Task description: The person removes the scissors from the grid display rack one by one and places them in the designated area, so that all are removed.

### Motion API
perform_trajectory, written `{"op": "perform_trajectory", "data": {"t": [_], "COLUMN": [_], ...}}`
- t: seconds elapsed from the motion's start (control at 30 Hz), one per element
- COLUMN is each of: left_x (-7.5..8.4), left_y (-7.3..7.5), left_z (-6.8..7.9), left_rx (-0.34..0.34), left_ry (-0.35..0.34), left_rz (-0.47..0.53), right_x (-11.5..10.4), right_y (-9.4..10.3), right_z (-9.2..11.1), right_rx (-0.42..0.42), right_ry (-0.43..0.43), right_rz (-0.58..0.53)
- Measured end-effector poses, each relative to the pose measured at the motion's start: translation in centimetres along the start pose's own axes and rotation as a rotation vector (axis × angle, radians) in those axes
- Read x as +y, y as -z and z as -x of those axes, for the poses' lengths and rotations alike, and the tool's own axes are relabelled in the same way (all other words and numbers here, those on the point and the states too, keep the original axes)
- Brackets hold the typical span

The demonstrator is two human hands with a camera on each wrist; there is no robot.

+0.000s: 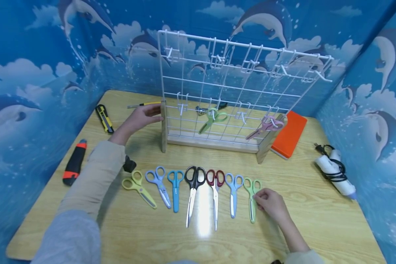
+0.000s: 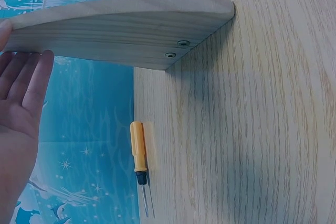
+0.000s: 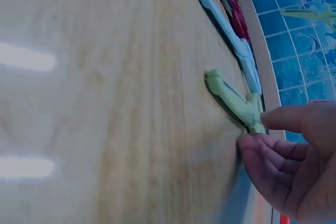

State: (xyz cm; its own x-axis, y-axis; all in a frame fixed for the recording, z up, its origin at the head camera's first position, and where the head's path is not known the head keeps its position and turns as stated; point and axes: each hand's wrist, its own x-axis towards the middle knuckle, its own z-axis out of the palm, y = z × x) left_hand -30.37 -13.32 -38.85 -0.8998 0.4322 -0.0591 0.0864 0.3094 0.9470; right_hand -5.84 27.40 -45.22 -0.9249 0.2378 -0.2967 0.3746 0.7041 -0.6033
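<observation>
My left hand (image 1: 143, 118) is at the left wooden side support (image 1: 164, 126) of a white wire grid rack (image 1: 231, 88), thumb on one side and fingers on the other. The left wrist view shows its fingers (image 2: 32, 80) against the wood. With thumb and fingertips, my right hand (image 1: 272, 205) pinches light green scissors (image 1: 252, 198) lying on the table. Beside them lie light blue scissors (image 1: 233, 196), dark red-handled scissors (image 1: 215, 190) and black-handled scissors (image 1: 193, 194). Further left are blue (image 1: 175, 190), periwinkle (image 1: 159, 186) and yellow-green scissors (image 1: 140, 189).
Green scissors (image 1: 212, 119) and pink scissors (image 1: 267, 125) hang on rack hooks. A yellow cutter (image 1: 104, 118), a red-black tool (image 1: 75, 163) and a yellow-handled screwdriver (image 2: 137, 148) lie left. An orange box (image 1: 289, 135) and a corded white tool (image 1: 336, 174) lie right.
</observation>
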Motion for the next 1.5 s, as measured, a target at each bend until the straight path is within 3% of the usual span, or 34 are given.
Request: {"op": "perform_trajectory", "data": {"t": [0.1, 0.2, 0.37, 0.47, 0.57, 0.67, 0.83, 0.93, 1.07, 1.13, 1.3, 1.37, 1.43, 1.5], "left_x": [0.1, 0.1, 0.0, -0.1, 0.0, 0.5, 1.5, 1.4, 0.6, 0.2, -0.1, -0.1, -0.1, -0.1], "left_y": [0.0, 0.1, 0.1, 0.1, 0.0, 0.0, -0.2, -0.2, 0.0, 0.0, 0.1, 0.0, 0.0, 0.0], "left_z": [0.0, 0.0, -0.2, -0.2, -0.1, 0.2, 0.9, 0.9, 0.4, 0.1, 0.0, 0.0, 0.1, 0.1], "left_rx": [0.003, 0.007, 0.014, 0.011, 0.006, 0.004, -0.001, -0.007, -0.002, 0.002, 0.008, 0.01, 0.011, 0.011], "left_ry": [0.0, 0.0, 0.003, 0.007, 0.009, 0.012, 0.011, 0.005, 0.004, 0.005, 0.01, 0.011, 0.007, 0.0], "left_rz": [-0.013, -0.023, -0.024, -0.023, -0.022, -0.023, -0.002, 0.006, 0.008, 0.007, -0.007, -0.013, -0.02, -0.019], "right_x": [0.1, 1.6, 4.4, 4.1, 3.0, 0.9, -5.6, -6.3, -4.5, -3.7, -0.8, -0.6, -1.8, -1.7], "right_y": [0.9, 1.2, 0.8, 0.8, 0.8, 1.4, 3.0, 3.2, 2.7, 2.3, 1.2, 1.2, 1.8, 2.0], "right_z": [-0.8, -3.3, -9.4, -12.1, -13.9, -14.0, -10.5, -11.0, -14.1, -15.6, -19.7, -19.9, -18.1, -17.9], "right_rx": [0.021, 0.1, 0.226, 0.25, 0.272, 0.248, 0.304, 0.333, 0.348, 0.383, 0.434, 0.435, 0.372, 0.343], "right_ry": [0.023, 0.099, 0.241, 0.287, 0.318, 0.332, 0.236, 0.228, 0.245, 0.241, 0.345, 0.355, 0.343, 0.337], "right_rz": [-0.013, -0.104, -0.455, -0.644, -0.725, -0.803, -0.851, -0.994, -1.142, -1.133, -1.199, -1.202, -1.252, -1.268]}}
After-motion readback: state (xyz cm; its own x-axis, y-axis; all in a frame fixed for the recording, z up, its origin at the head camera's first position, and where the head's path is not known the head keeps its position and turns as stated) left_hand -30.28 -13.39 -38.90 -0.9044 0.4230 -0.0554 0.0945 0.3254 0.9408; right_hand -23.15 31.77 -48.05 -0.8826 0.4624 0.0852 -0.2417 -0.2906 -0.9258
